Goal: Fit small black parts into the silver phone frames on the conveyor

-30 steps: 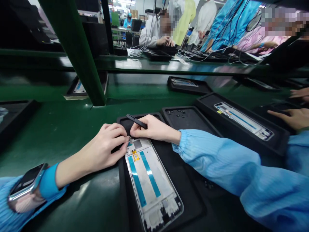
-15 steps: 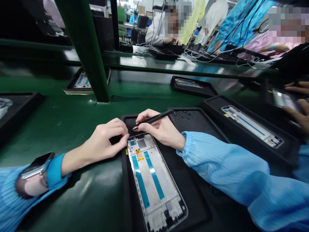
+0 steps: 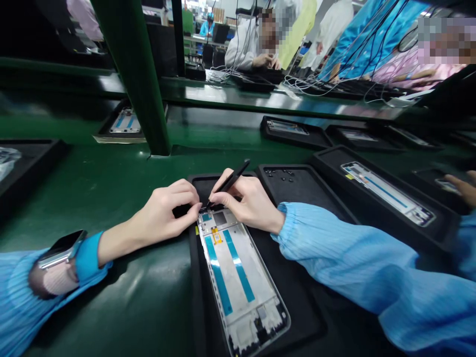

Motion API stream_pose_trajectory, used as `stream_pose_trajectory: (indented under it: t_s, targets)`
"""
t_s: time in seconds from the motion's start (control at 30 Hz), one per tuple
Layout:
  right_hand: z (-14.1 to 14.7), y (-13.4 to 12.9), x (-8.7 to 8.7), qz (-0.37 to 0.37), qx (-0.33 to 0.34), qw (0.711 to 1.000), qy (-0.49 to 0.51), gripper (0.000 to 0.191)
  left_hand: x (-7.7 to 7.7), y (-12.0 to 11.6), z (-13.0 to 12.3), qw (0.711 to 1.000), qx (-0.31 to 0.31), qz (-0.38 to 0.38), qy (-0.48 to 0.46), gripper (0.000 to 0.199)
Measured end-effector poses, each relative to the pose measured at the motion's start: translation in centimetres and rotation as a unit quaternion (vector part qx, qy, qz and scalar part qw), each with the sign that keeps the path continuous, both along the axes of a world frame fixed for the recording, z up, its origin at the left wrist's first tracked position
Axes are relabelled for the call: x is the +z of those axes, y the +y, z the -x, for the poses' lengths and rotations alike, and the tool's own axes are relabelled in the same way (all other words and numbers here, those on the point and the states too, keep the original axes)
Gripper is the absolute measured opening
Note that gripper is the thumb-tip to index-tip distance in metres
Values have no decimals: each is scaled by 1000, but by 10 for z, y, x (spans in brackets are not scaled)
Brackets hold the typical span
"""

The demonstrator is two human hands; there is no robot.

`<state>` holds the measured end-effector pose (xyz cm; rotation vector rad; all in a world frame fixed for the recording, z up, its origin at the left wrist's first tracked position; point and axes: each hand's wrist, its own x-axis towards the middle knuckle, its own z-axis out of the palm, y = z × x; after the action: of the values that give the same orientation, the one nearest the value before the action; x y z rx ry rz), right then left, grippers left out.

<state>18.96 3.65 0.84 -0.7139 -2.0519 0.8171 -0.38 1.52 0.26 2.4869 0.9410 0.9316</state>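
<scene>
A silver phone frame point(image 3: 238, 277) with two blue strips and a yellow flex piece lies in a black foam tray point(image 3: 297, 297). My left hand point(image 3: 174, 208) comes in from the left, thumb and forefinger pinched at the frame's top left corner; any small part between them is hidden. In my right hand point(image 3: 249, 198) is a slim black pointed tool point(image 3: 232, 177), gripped like a pen. Its tip points down at the frame's top edge, close to my left fingertips. Whether the tip touches the frame I cannot tell.
Behind my right hand, a black tray point(image 3: 308, 181) holds several small black parts. Another phone frame point(image 3: 386, 193) lies in a tray to the right, near a co-worker's hand point(image 3: 464, 191). A green post point(image 3: 137, 84) rises at the back left. A dark tray point(image 3: 29, 168) stands far left.
The black tool has tilted more upright, and its tip has come down to the frame's top edge. My left hand stays at the corner. The co-worker's hands at right have moved back.
</scene>
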Motion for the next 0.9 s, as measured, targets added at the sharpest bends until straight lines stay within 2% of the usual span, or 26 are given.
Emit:
stream_pose_trajectory:
  t_s: [0.1, 0.33, 0.57, 0.67, 0.77, 0.83, 0.9]
  targets:
    - [0, 0, 0, -57, -4, 998, -24, 8, 0, 0, 0, 1000, -4, -1, 0, 15]
    - [2, 0, 0, -121, -3, 991, -50, 9, -1, 1, 0, 1000, -8, -3, -6, 14]
    - [9, -1, 5, -179, 38, 980, -79, 8, 0, 1, 1, 1000, -11, -5, 8, 15]
    - [9, -3, 6, -146, 30, 986, -69, 8, 0, 1, 1, 1000, -9, -7, 6, 15]
    - [5, -4, 6, -22, -14, 1000, -11, 11, 0, 1, 0, 1000, -7, -8, 3, 14]
    - [2, -3, 5, 58, -39, 997, 21, 12, 0, 1, 0, 1000, -7, -8, 1, 14]
    - [0, -3, 4, 83, -46, 995, 24, 12, 0, 1, -1, 1000, -7, -8, 1, 14]
